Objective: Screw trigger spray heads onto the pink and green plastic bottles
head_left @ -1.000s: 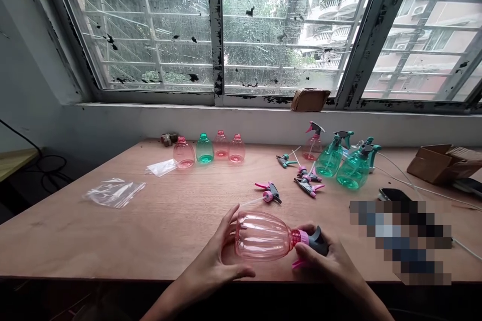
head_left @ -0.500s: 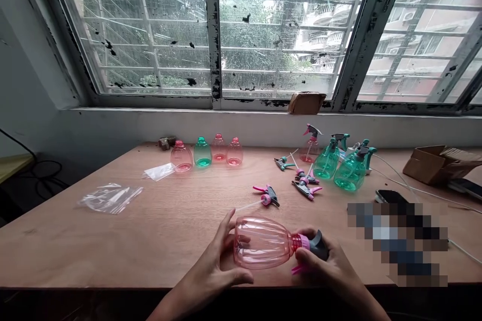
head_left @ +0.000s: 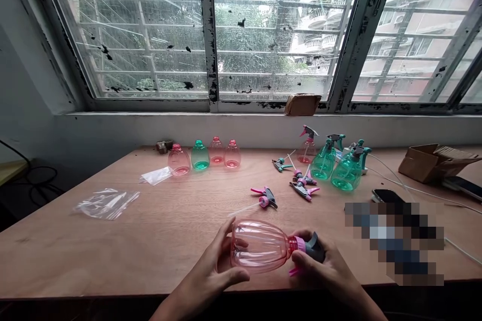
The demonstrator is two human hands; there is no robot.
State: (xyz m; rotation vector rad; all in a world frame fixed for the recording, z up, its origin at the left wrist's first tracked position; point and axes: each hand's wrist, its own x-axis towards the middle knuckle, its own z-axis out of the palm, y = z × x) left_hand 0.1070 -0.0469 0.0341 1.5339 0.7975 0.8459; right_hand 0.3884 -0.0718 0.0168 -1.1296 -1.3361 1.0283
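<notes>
We are looking at a pink bottle (head_left: pixel 259 246) lying on its side at 6 o'clock, near the front edge of the table (head_left: pixel 169 230); its base is pointing to 9 o'clock and its neck to 3 o'clock; we cannot tell whether it is resting on the wood or raised off it. The left hand (head_left: pixel 211 273) is cupping the base; its fingers are curling round the far side and the thumb is pressing the near side, so it is holding the bottle. The right hand (head_left: pixel 327 271) is closing round the grey-and-pink sprayer (head_left: pixel 312 248) sitting on the neck; its fingers are wrapping tight, with the pink trigger poking out below. A loose sprayer (head_left: pixel 265 196) is lying just past the bottle at 12 o'clock; more spare sprayers (head_left: pixel 303 183) are lying at 1 o'clock, near the green bottles (head_left: pixel 341 168). Four bare bottles (head_left: pixel 199 155) are standing in a row at 11 o'clock. A bag (head_left: pixel 105 203) is lying at 10 o'clock. A phone (head_left: pixel 386 194) and a box (head_left: pixel 429 163) are sitting at 2 o'clock.
</notes>
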